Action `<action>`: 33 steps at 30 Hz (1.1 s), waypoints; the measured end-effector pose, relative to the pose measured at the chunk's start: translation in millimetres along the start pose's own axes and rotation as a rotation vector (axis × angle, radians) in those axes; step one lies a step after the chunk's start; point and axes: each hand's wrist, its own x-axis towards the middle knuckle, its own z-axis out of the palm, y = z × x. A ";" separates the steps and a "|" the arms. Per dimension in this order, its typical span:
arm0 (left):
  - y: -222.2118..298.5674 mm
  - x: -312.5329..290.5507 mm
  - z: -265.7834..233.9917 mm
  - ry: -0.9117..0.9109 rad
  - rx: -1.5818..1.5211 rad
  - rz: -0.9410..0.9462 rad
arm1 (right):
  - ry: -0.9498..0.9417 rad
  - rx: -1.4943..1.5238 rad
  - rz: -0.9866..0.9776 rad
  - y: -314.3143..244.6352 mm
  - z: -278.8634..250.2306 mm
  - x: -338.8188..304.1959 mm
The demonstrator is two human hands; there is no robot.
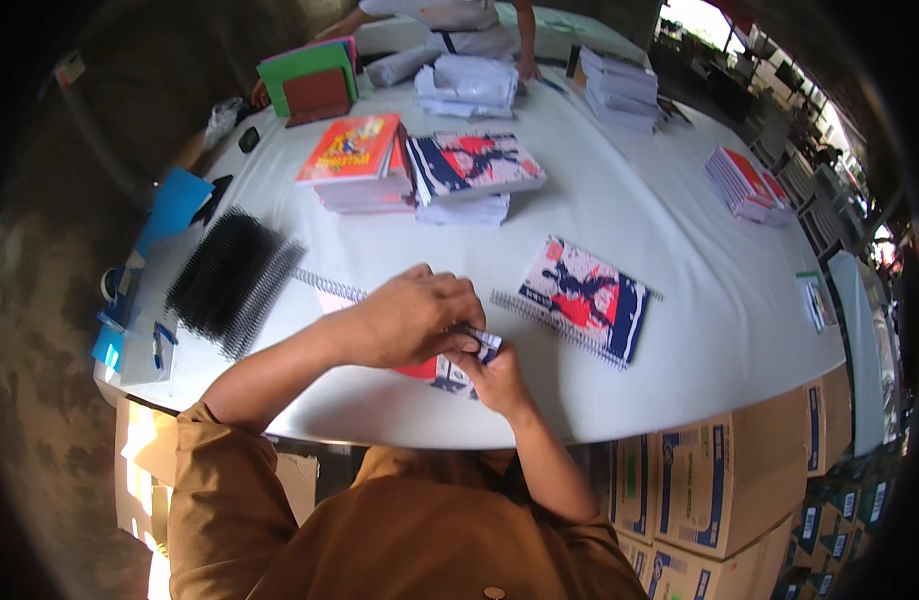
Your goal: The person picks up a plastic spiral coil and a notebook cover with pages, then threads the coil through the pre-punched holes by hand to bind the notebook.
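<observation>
My left hand (415, 312) is closed at the near edge of the table, its fingertips pinched together. A thin spiral binding coil (330, 284) runs in under that hand, along the edge of a red, white and navy notebook (455, 378); most of both is covered. With thumb and fingers, my right hand (495, 376) grips the notebook's corner, touching the left fingertips. To the right lies another notebook (585, 300) with a splattered red and navy cover and a coil along its near edge. A heap of dark spiral coils (235, 275) rests left of my left forearm.
Farther back stand stacks of orange booklets (350, 155) and navy-red booklets (475, 165). White paper piles (467, 85) lie behind them, near another person (450, 20). Pliers (160, 345) lie far left; a booklet stack (745, 185) sits right. Cardboard boxes (735, 470) stand below the table edge.
</observation>
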 end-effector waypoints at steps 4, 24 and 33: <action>-7.3 1.1 -4.5 -0.009 -0.012 0.055 | -0.027 0.145 0.128 1.8 -1.4 2.4; 38.6 3.1 -3.3 0.024 0.264 -0.034 | -0.128 -0.231 0.136 -9.8 -4.5 -2.7; 38.3 0.2 4.8 0.119 0.243 -0.007 | -0.107 -0.167 0.201 -12.6 -7.3 -5.1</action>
